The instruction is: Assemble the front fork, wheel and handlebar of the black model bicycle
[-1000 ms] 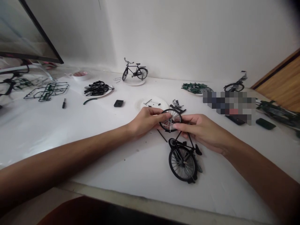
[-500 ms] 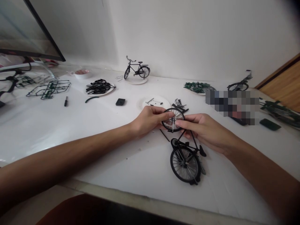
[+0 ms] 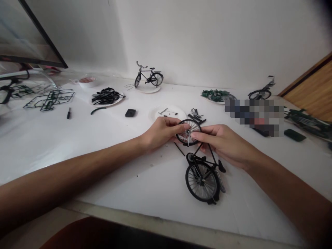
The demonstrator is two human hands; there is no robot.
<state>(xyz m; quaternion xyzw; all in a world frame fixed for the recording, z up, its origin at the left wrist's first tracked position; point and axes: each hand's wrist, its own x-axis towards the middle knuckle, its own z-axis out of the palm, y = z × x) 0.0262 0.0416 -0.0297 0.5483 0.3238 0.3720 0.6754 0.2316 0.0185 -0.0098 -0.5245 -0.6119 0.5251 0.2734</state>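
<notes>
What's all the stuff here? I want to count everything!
Model bicycle: one, black, back middle.
One-wheeled model bicycle frame: one, black, below the hands.
Spoked wheel: one, black and silver, between the hands.
Round plates: four, white, spread across.
Black parts pile: one, black, left plate.
Green parts pile: one, green, right plate.
Parts frames: two, green, far left.
Small screwdriver: one, black, left.
Square block: one, black, middle.
Left hand: one, on the wheel.
Right hand: one, on the wheel.

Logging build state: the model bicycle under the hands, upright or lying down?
Lying down. The model bicycle has its spoked wheel flat on the white table, unlike the upright one on the plate behind.
</notes>
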